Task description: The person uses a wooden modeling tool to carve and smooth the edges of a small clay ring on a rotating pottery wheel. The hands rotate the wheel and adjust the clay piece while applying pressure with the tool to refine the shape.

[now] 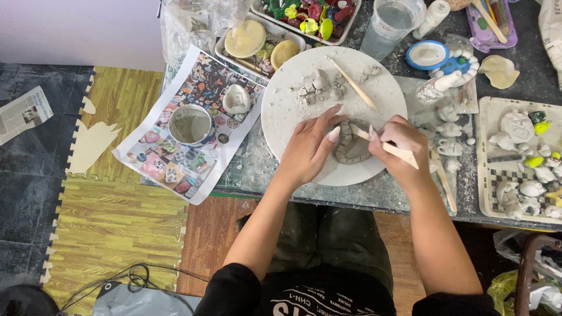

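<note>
Head view: a grey clay piece (351, 146) lies on a round white board (304, 117), near its front edge, on the table (263, 169). Left hand (309, 147) rests against the piece's left side, fingers (333, 133) loosely curved over it, gripping nothing. Right hand (399, 143) is closed around a flat wooden modelling tool (389, 146), tip touching the clay. A second wooden stick (353, 83) and clay crumbs (319, 86) lie farther back on the board. Left of the board, a cup of grey slip (191, 124) stands on a printed sheet (187, 123). A tray of small white figures (521, 161) sits to the right.
</note>
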